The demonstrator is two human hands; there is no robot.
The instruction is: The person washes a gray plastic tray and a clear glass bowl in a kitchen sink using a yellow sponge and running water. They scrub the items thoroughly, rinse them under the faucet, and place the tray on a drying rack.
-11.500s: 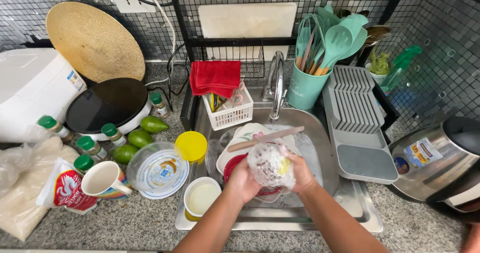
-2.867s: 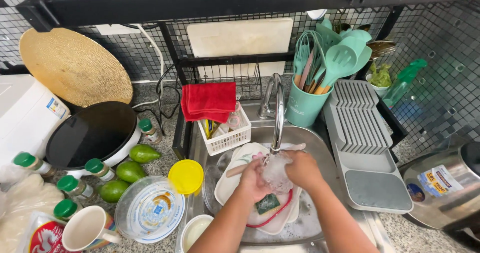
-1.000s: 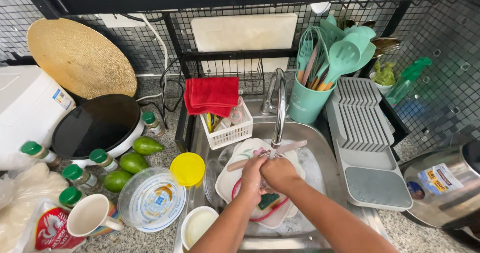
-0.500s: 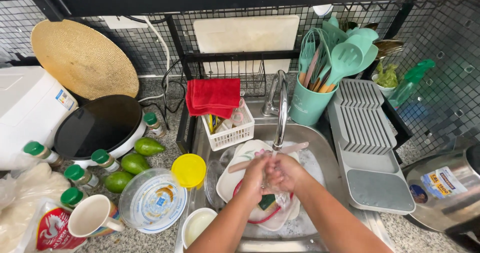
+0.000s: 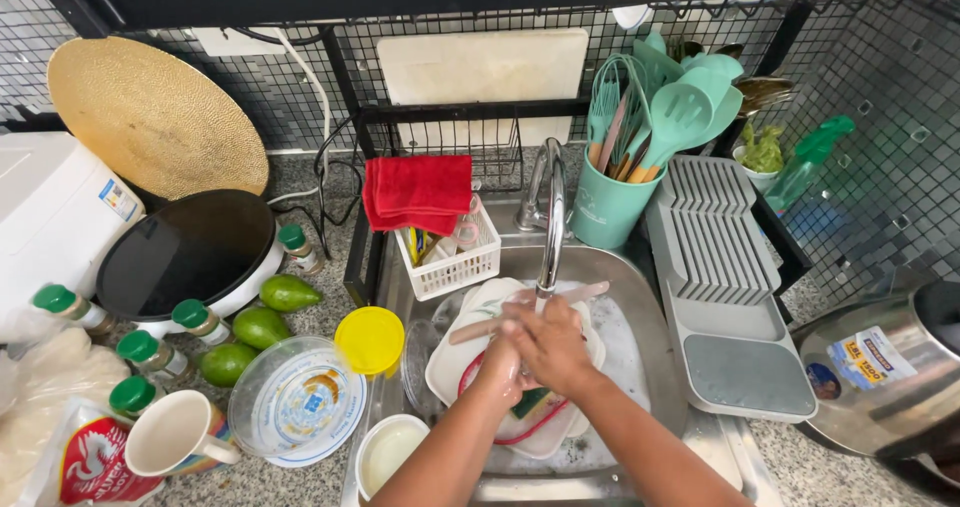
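I see my left hand (image 5: 497, 365) and right hand (image 5: 548, 345) pressed together, empty, under the faucet (image 5: 549, 229), over white plates (image 5: 462, 352) in the sink (image 5: 655, 352). A wooden utensil (image 5: 528, 309) lies left-to-right beneath. Speckled counter (image 5: 245, 477); mesh wall behind.

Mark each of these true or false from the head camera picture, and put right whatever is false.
1. Both hands are together under the faucet, over the sink. True: the left hand and right hand meet just below the spout.
2. The red cloth lies in the sink. False: it hangs over the white basket behind the sink.
3. The yellow lid sits left of the sink. True.
4. The teal utensil holder is empty. False: it is full of teal spatulas and spoons.
5. The mug stands on the grey drying tray. False: it is on the counter at lower left.
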